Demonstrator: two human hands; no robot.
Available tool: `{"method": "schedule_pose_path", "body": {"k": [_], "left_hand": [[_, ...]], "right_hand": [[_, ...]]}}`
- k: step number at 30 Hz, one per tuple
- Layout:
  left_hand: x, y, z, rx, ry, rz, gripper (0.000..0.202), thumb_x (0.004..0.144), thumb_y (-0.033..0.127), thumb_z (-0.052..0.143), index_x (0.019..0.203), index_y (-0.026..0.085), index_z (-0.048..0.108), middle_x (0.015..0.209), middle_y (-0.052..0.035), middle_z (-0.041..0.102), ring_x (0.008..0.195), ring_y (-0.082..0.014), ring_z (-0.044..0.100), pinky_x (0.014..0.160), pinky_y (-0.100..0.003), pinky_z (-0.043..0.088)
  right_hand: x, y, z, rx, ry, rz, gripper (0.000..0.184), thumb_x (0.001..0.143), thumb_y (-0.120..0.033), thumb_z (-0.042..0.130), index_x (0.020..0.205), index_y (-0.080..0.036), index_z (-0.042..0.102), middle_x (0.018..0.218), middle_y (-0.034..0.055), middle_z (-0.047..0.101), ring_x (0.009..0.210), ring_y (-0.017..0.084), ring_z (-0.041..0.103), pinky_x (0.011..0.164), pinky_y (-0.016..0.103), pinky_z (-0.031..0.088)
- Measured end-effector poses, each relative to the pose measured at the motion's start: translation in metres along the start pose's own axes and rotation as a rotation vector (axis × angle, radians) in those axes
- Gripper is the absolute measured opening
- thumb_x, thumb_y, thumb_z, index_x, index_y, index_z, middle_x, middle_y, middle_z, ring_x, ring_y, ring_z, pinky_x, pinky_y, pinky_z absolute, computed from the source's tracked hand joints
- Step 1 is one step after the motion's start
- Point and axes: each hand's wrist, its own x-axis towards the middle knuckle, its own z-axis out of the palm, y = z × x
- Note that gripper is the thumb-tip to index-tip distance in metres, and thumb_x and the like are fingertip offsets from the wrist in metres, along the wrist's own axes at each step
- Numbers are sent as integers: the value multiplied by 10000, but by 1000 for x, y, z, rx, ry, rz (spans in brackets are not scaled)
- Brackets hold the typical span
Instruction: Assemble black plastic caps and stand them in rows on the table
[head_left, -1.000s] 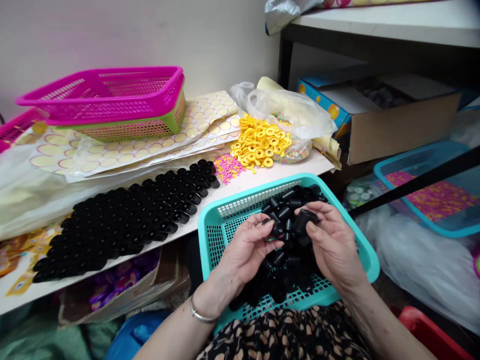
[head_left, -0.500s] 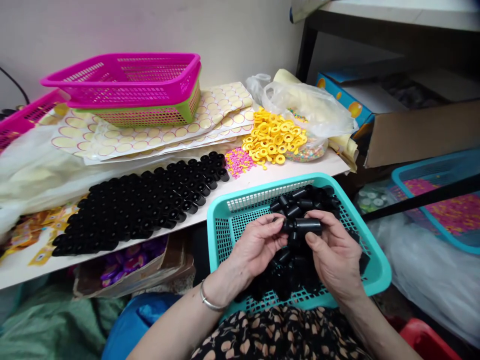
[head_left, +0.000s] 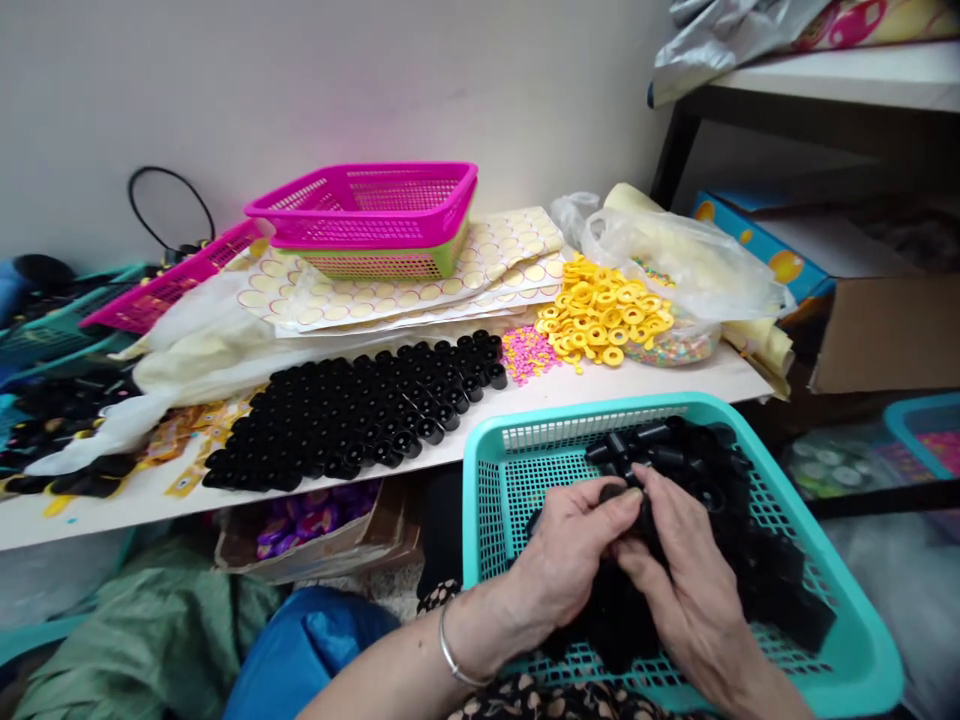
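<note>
Above the turquoise basket (head_left: 480,500), my left hand (head_left: 566,545) pinches a small black plastic part (head_left: 613,491) between thumb and fingertips. Against it, my right hand (head_left: 686,575) has its fingers closed around a black plastic tube (head_left: 646,525), mostly hidden by the fingers. Whether the two parts are joined I cannot see. Loose black plastic pieces (head_left: 690,455), some tube-shaped, fill much of the basket below and around both hands. To the left, several rows of black hollow cylinders (head_left: 352,415) stand upright on the white table (head_left: 442,455).
Yellow plastic rings (head_left: 604,310) and small pink and yellow bits (head_left: 527,352) lie behind the basket. A magenta basket (head_left: 375,228) sits stacked on a green one (head_left: 382,264) over label sheets (head_left: 517,250). A cardboard box (head_left: 885,335) stands at right.
My view has turned left, so the table sits further right. My hands have drawn together; the black tube that showed plainly in my right hand is now mostly covered by fingers.
</note>
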Motion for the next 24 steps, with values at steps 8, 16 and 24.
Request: {"method": "schedule_pose_path", "body": {"k": [8,16,24], "left_hand": [[2,46,-42,372,343,296,445,582,244,818,989,160,658,833,-26,654,732,-126,573,694,-251,461],[58,112,-119,1667,369,514,223,658,156,612,863,181,698,866,-40,618,785,-173,564,676,-276,432],[84,112,-139,2097,279,541,162,691,242,580,800,189,688,848,-66,650,871,-246,495,711,-353,382]], "right_hand": [[8,5,-8,214,-168,280,476,921,-392,463,1376,-283,377,1446,82,362,1218,262,480,942,427,504],[4,47,-25,25,-198,420,271,853,-388,557,1042,-199,599,1237,113,531,999,247,587,681,328,540],[32,39,-30,-480,-354,174,178,903,-233,460,926,-164,623,1034,85,613,948,240,518,821,365,442]]}}
